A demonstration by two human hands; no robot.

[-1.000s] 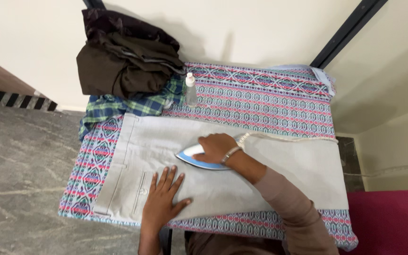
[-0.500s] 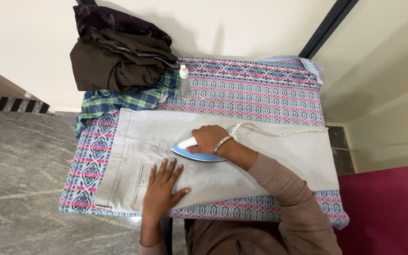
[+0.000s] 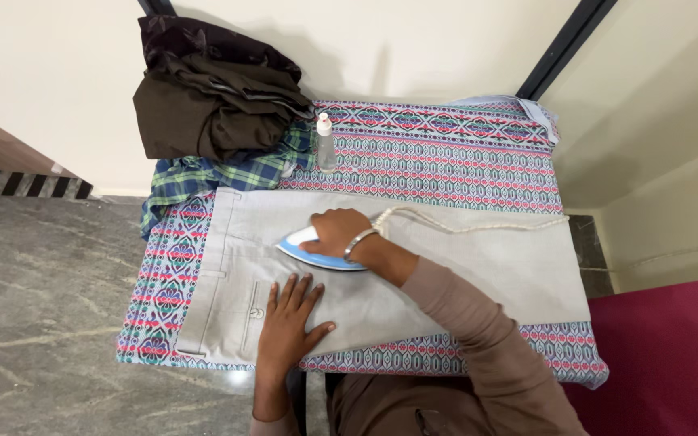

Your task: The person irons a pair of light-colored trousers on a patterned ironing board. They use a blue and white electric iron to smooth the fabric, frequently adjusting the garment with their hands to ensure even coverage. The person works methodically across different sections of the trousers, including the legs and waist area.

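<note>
Cream wall is running behind a table (image 3: 446, 153) draped in a patterned cloth of pink, blue and white bands; grey marbled floor is lying to the left, magenta floor at lower right. 1 dark diagonal bar is crossing the wall at upper right.

I am pressing pale grey trousers (image 3: 486, 266) laid flat along the table, waistband to the left, legs running right. My right hand (image 3: 337, 232) is wrapped fully closed around the handle of a blue and white iron (image 3: 310, 250), which is sitting on the trousers near the upper thigh area, nose pointing left. A bangle is showing at that wrist. A cream braided cord (image 3: 478, 226) is trailing from the iron to the right across the trousers.

My left hand (image 3: 288, 319) is lying flat, fingers spread wide, gripping nothing, palm pushing down on the trousers just below the iron, beside a back pocket with 1 small button.

At the table's far left corner a blue-green plaid shirt (image 3: 212, 173) is lying under a heap of dark brown clothes (image 3: 212, 101). Just right of them 1 small clear spray bottle (image 3: 325, 144) with a white cap is standing upright; its label is too small to tell.
</note>
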